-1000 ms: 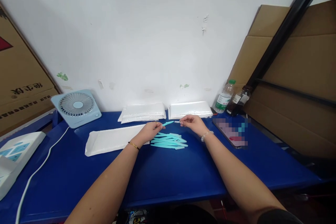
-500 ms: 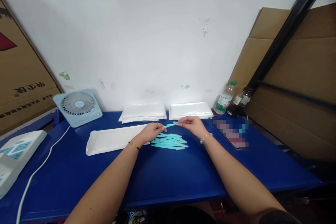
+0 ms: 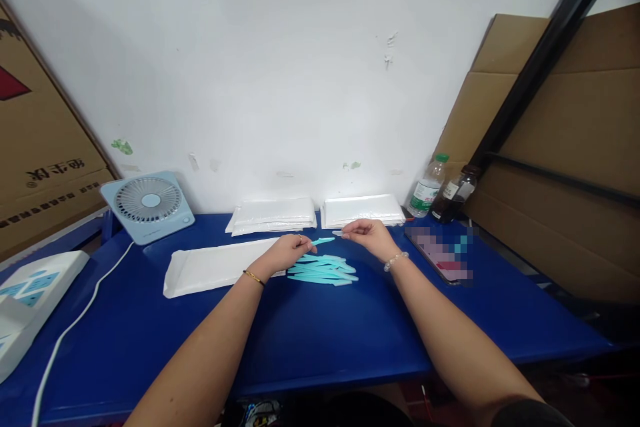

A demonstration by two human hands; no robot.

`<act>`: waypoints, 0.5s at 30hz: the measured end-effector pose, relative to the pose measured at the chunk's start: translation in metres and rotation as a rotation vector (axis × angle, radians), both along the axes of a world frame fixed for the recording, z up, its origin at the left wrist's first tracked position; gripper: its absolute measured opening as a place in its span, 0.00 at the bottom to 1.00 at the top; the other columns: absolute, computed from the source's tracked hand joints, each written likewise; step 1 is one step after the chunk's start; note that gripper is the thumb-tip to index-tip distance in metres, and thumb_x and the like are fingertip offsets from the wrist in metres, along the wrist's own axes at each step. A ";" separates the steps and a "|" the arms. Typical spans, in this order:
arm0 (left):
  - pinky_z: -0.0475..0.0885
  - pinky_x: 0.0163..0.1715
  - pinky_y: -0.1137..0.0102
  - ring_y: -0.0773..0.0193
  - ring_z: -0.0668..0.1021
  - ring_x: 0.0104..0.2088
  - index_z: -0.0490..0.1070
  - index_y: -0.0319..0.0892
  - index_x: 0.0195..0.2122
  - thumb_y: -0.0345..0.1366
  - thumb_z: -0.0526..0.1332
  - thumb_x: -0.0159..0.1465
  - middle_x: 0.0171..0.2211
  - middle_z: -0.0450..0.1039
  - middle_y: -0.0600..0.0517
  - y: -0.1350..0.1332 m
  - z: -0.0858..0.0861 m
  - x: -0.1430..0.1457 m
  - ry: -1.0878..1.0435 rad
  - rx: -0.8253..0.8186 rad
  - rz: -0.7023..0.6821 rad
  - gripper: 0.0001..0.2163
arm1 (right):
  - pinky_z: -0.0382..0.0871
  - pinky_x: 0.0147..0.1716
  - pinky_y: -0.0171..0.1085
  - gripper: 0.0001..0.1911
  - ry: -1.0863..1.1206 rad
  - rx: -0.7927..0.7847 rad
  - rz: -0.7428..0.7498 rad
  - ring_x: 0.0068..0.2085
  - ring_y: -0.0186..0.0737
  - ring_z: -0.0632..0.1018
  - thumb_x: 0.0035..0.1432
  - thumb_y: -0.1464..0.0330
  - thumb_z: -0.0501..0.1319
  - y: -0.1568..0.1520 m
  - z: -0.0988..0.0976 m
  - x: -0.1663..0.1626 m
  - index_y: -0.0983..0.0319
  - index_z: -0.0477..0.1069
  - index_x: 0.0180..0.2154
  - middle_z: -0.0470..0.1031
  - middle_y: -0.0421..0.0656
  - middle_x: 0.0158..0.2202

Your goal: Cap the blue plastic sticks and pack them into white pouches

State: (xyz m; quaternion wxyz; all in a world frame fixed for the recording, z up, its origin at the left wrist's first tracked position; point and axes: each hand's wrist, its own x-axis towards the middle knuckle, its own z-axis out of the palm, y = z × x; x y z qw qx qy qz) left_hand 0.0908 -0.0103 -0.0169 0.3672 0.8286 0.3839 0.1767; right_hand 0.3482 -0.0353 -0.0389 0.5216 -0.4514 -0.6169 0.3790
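My left hand (image 3: 289, 253) pinches a teal eyebrow razor (image 3: 324, 240) by its handle, blade end pointing right. Just across from it, my right hand (image 3: 366, 237) holds a small clear cap (image 3: 337, 233) between thumb and fingers; a narrow gap separates cap and razor. Below both hands lies a loose pile of teal eyebrow razors (image 3: 323, 271), several of them with pale caps at their right ends. A long white padded envelope (image 3: 210, 267) rests flat under my left wrist, its right end partly covered by the hand.
Against the wall sit two stacks of white padded envelopes, the left stack (image 3: 273, 213) and the right stack (image 3: 364, 208). A phone (image 3: 435, 257), a clear bottle (image 3: 429, 190) and a dark bottle (image 3: 454, 197) stand or lie at right. At left are a fan (image 3: 149, 203) and a white cable (image 3: 85, 310).
The clear cap has come off the razor's blade end. My right hand has drawn it slightly away, while my left hand stays nearly still with the razor.
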 end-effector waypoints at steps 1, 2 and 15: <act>0.59 0.25 0.72 0.66 0.68 0.26 0.77 0.42 0.36 0.51 0.50 0.61 0.32 0.73 0.51 0.000 0.000 0.000 -0.005 0.005 0.002 0.21 | 0.74 0.42 0.42 0.13 0.002 0.000 0.000 0.35 0.42 0.80 0.41 0.63 0.71 0.000 0.001 0.001 0.63 0.77 0.31 0.80 0.44 0.31; 0.60 0.25 0.72 0.66 0.68 0.27 0.77 0.42 0.36 0.51 0.50 0.61 0.32 0.73 0.51 0.001 -0.001 0.000 -0.010 0.009 0.002 0.21 | 0.74 0.41 0.42 0.13 0.001 -0.005 0.007 0.35 0.42 0.80 0.41 0.63 0.71 -0.001 0.001 0.001 0.63 0.77 0.31 0.80 0.44 0.31; 0.65 0.41 0.69 0.60 0.73 0.40 0.75 0.42 0.40 0.50 0.48 0.65 0.40 0.73 0.48 -0.010 -0.007 0.013 0.078 0.247 -0.043 0.21 | 0.71 0.37 0.38 0.13 -0.321 0.041 0.000 0.35 0.40 0.78 0.47 0.60 0.66 -0.003 0.009 0.012 0.62 0.76 0.33 0.79 0.44 0.34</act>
